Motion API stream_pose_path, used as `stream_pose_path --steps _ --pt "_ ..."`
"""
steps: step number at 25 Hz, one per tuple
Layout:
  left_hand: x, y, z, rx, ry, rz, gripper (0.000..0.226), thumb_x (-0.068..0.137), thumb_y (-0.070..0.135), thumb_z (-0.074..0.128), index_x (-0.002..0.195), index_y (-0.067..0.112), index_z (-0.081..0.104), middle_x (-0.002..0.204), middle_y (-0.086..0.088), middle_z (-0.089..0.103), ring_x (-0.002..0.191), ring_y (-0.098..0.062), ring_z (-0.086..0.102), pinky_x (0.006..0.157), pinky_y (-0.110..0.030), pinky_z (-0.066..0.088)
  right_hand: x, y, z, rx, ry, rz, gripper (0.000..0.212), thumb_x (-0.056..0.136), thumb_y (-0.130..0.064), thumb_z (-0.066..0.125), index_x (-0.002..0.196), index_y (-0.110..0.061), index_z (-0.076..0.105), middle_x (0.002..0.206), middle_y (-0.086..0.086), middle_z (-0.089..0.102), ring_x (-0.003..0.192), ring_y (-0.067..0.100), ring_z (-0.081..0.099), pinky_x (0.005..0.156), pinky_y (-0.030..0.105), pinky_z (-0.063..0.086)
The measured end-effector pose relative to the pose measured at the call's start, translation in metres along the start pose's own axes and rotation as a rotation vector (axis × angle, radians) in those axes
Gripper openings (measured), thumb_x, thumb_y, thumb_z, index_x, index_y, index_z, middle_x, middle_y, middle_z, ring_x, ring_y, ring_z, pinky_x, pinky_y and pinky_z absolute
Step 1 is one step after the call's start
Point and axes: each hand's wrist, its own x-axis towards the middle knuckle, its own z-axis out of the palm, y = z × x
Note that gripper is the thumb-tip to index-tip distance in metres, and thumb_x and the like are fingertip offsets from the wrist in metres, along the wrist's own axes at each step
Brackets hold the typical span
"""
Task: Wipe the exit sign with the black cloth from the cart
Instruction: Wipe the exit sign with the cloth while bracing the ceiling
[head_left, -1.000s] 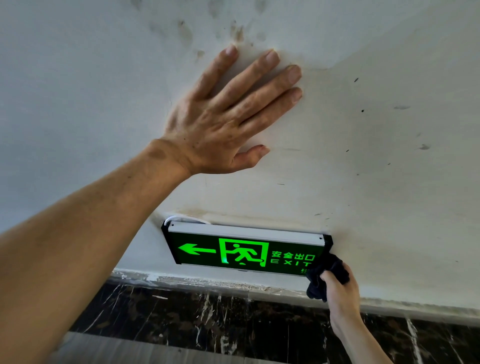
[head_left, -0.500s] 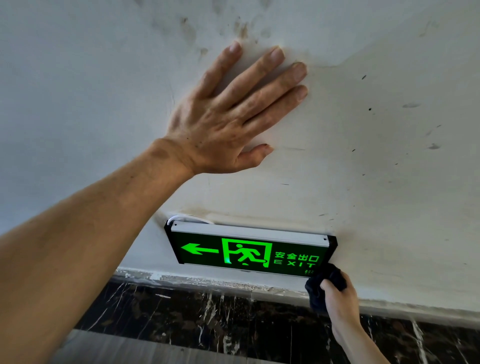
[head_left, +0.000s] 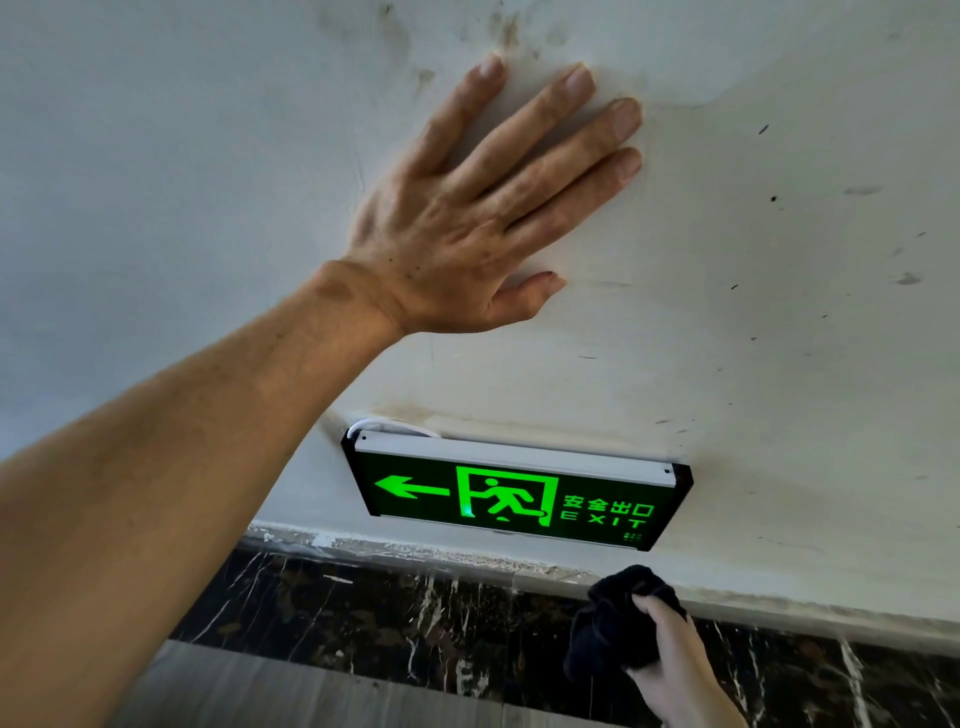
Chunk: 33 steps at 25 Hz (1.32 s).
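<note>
1. White-painted wall (head_left: 779, 312), stained and scuffed, with dark veined marble skirting (head_left: 363, 613) along its foot; mounted low on the paint, just above the skirting.
2. Lit green exit sign (head_left: 514, 493) fixed flat to the wall, arrow pointing away to its left end, a white cable (head_left: 363, 427) looping out behind the top corner there.
3. Left hand (head_left: 483, 218) spread flat against the wall well above the sign, fingers fanned, gripping nothing, apparently bracing.
4. Right hand (head_left: 670, 660) closed around the black cloth (head_left: 613, 629), bunched into a wad that bulges up and out past the fingers.
5. Cloth apart from the sign: below its lower right corner, over the skirting, not touching the face or frame.
6. Judged stage: between strokes, or finished; cannot tell which from this view.
7. Risks if another pass follows:
   - Wadded cloth catching the frame's corner and tugging the housing, since only a small part of the bundle would meet the face.
   - Snagging the loose cable at the far end and straining its connection.
   - Loose folds slipping from a grip that holds only part of the wad.
   - Braced palm sliding on the dusty paint, shifting balance mid-reach.
   - Dirt on the cloth smearing the lit face instead of lifting off.
</note>
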Motion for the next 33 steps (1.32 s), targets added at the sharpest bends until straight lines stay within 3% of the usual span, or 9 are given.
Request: stream_pose_path --steps 2,5,8,11,16,23,27,33 --pt "0.000 0.001 0.001 -0.003 0.004 -0.002 0.076 0.091 0.053 0.045 0.155 0.014 0.032 0.156 -0.006 0.033 0.143 -0.033 0.032 0.120 -0.053 0.010 -0.004 -0.004 0.002 0.190 -0.162 -0.018 0.045 0.090 -0.009 0.058 0.134 -0.016 0.050 0.129 0.019 0.057 0.115 0.039 0.055 0.081 0.051 0.049" --pt "-0.001 -0.001 0.001 -0.009 0.001 -0.003 0.078 0.089 0.052 0.047 0.155 0.014 0.030 0.157 -0.006 0.032 0.143 -0.034 0.031 0.120 -0.053 0.009 -0.011 -0.008 0.016 0.261 -0.312 -0.059 0.045 0.092 -0.009 0.056 0.136 -0.012 0.048 0.134 0.020 0.055 0.120 0.037 0.053 0.100 0.049 0.041" --pt "0.000 -0.001 0.000 -0.025 0.001 -0.005 0.077 0.090 0.052 0.045 0.155 0.013 0.031 0.156 -0.007 0.032 0.143 -0.033 0.032 0.120 -0.053 0.010 -0.009 -0.007 0.026 0.206 -0.270 -0.099 0.031 0.094 -0.005 0.051 0.125 -0.001 0.050 0.134 0.021 0.051 0.123 0.036 0.051 0.103 0.047 0.039" --pt "0.000 0.000 -0.001 -0.034 -0.006 0.004 0.078 0.089 0.051 0.048 0.154 0.013 0.030 0.156 -0.007 0.031 0.143 -0.033 0.032 0.120 -0.053 0.010 -0.009 -0.003 0.036 0.196 -0.264 -0.055 0.016 0.096 -0.005 0.048 0.111 -0.003 0.054 0.135 0.025 0.049 0.107 0.033 0.057 0.097 0.045 0.044" --pt "0.000 0.000 -0.001 -0.043 -0.001 -0.003 0.080 0.087 0.050 0.052 0.154 0.013 0.031 0.156 -0.007 0.031 0.142 -0.033 0.031 0.120 -0.053 0.009 -0.019 0.024 0.063 0.315 -0.202 -0.065 0.046 0.087 0.003 0.062 0.131 -0.007 0.053 0.134 0.020 0.053 0.121 0.033 0.051 0.094 0.042 0.044" --pt "0.000 0.001 -0.001 -0.073 0.008 -0.007 0.080 0.085 0.050 0.052 0.153 0.013 0.033 0.155 -0.006 0.032 0.143 -0.032 0.031 0.121 -0.051 0.007 -0.041 0.047 0.099 0.135 -0.259 -0.072 0.042 0.087 0.003 0.060 0.126 -0.011 0.051 0.126 0.022 0.055 0.112 0.037 0.053 0.087 0.054 0.047" --pt "0.001 0.001 0.000 -0.085 0.018 -0.009 0.081 0.084 0.051 0.053 0.153 0.012 0.034 0.155 -0.006 0.032 0.143 -0.032 0.031 0.121 -0.051 0.007 -0.050 0.053 0.110 0.118 -0.274 -0.037 0.043 0.085 0.005 0.062 0.122 -0.014 0.054 0.126 0.021 0.057 0.115 0.040 0.053 0.099 0.060 0.041" --pt "0.001 0.002 0.001 -0.106 0.020 -0.014 0.076 0.086 0.050 0.051 0.151 0.013 0.037 0.153 -0.006 0.035 0.142 -0.032 0.033 0.120 -0.051 0.007 -0.060 0.064 0.133 0.034 -0.292 0.019 0.045 0.084 0.008 0.061 0.123 -0.012 0.053 0.121 0.024 0.058 0.109 0.041 0.055 0.099 0.062 0.040"
